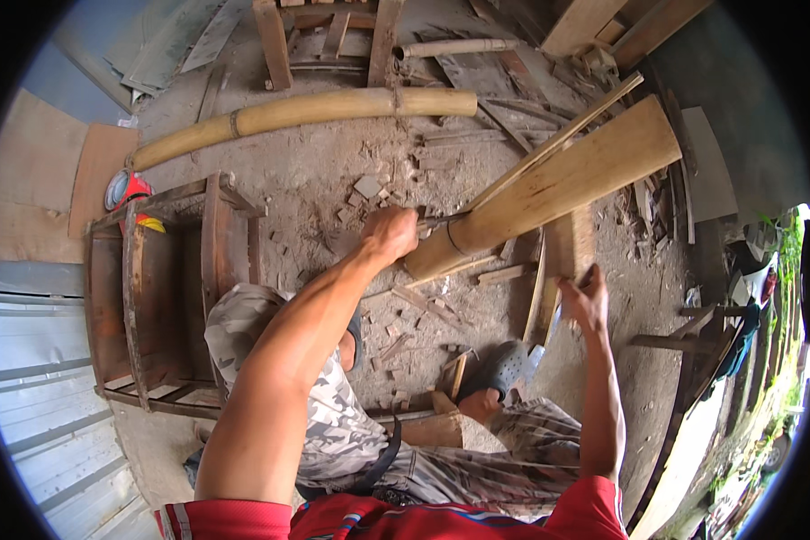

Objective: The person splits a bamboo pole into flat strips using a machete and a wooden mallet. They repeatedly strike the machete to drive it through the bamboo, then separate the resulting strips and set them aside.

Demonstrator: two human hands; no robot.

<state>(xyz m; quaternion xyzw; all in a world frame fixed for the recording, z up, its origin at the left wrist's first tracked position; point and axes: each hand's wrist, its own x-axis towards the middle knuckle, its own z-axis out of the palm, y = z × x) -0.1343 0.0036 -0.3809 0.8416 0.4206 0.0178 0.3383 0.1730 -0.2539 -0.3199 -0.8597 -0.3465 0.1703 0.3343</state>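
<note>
My left hand (391,234) is closed in a fist around the handle of a knife. Its dark blade (443,219) meets the side of a thick bamboo pole (562,180), just above the node ring. The pole leans up toward the far right, and a long narrow bamboo strip (558,144) stands out along its left side. Right of the pole, my right hand (587,301) is wrapped round the lower end of a wooden stick (583,241). The stick's upper part is smeared by motion, and the pole lies close by it.
Wood chips and offcuts (369,186) litter the dirt floor. A long bamboo pole (306,115) lies across the back. At left is a wooden frame (211,229) with a red can (135,189) beside it. My foot in a grey clog (499,373) is below the pole.
</note>
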